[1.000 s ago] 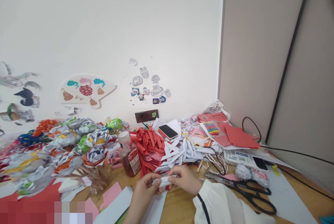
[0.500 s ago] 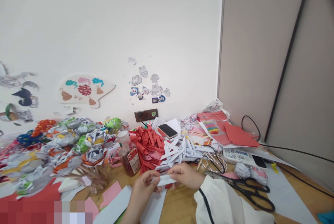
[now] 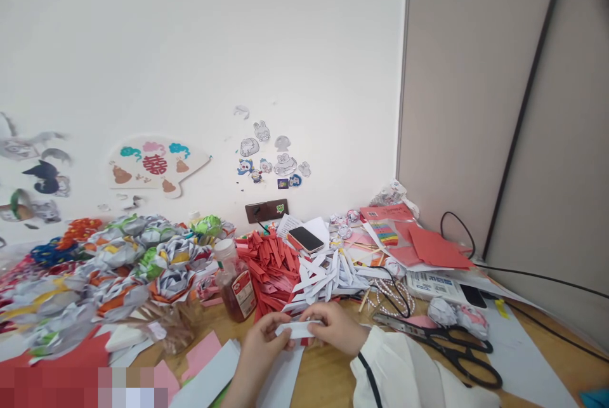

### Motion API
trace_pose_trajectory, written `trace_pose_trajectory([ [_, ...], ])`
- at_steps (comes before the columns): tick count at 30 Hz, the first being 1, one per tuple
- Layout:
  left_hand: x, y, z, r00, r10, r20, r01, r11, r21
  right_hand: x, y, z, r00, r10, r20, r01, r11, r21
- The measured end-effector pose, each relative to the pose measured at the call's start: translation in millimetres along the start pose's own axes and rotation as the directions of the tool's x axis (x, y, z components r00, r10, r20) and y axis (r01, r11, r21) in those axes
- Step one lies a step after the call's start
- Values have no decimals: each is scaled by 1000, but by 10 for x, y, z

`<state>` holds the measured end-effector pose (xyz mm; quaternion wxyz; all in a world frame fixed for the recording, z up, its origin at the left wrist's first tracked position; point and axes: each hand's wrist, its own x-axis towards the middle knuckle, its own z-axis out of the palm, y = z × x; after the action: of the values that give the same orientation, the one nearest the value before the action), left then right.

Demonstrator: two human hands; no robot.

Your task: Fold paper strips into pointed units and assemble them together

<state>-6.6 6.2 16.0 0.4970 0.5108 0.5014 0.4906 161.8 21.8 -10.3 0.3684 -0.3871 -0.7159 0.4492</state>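
A narrow folded strip of white paper [image 3: 299,330] is held level between my two hands over the front of the desk. My left hand [image 3: 267,339] pinches its left end, thumb in front. On the other end, my right hand [image 3: 335,327] has thumb and fingers closed. Just beyond my hands lie a heap of folded white paper strips [image 3: 328,275] and a heap of folded red paper strips [image 3: 270,268]. Under my hands a white sheet [image 3: 281,376] rests on the wooden desk, and a bit of red paper shows beneath the strip.
Black-handled scissors [image 3: 457,348] lie right of my hands. A bottle of amber liquid [image 3: 238,287] stands at the left, beside paper flowers [image 3: 176,256] on sticks. A phone [image 3: 306,238] rests behind the heaps. Red sheets [image 3: 438,246] are stacked at the back right.
My right hand has shifted slightly left and its thumb now presses the front of the strip. The strip has turned more level, with its face towards me.
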Motion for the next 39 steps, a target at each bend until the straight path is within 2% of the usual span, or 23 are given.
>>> trace_pose_trajectory([
  [4,7,-35,-36,997,-70,34,71,997,-23,0,8,41,999,-46,-19,47,999,11],
  [8,9,-106,-71,992,-123,39,127,982,-143,-5,4,65,998,-60,-17,60,998,22],
  [11,17,-141,-77,994,-105,21,107,979,-171,-15,-9,62,998,-62,-12,63,996,61],
  [14,38,-143,-77,998,-66,23,68,989,-130,-27,-10,51,991,-130,-29,129,990,-52],
  [16,58,-139,-83,996,-78,42,83,988,-132,-36,-5,49,985,-168,-28,162,976,-148],
  [19,87,-150,-100,994,-98,51,104,984,-143,-49,-4,58,983,-184,3,181,967,-180],
  [29,69,-81,-108,997,-46,63,55,988,-147,-18,19,17,997,-61,50,67,988,-138],
  [34,51,-25,-91,992,-122,35,127,960,-251,-8,39,36,998,-53,24,54,998,-45],
  [39,48,-2,-110,996,-87,-13,82,973,-216,-9,13,35,992,-45,115,47,999,-19],
])
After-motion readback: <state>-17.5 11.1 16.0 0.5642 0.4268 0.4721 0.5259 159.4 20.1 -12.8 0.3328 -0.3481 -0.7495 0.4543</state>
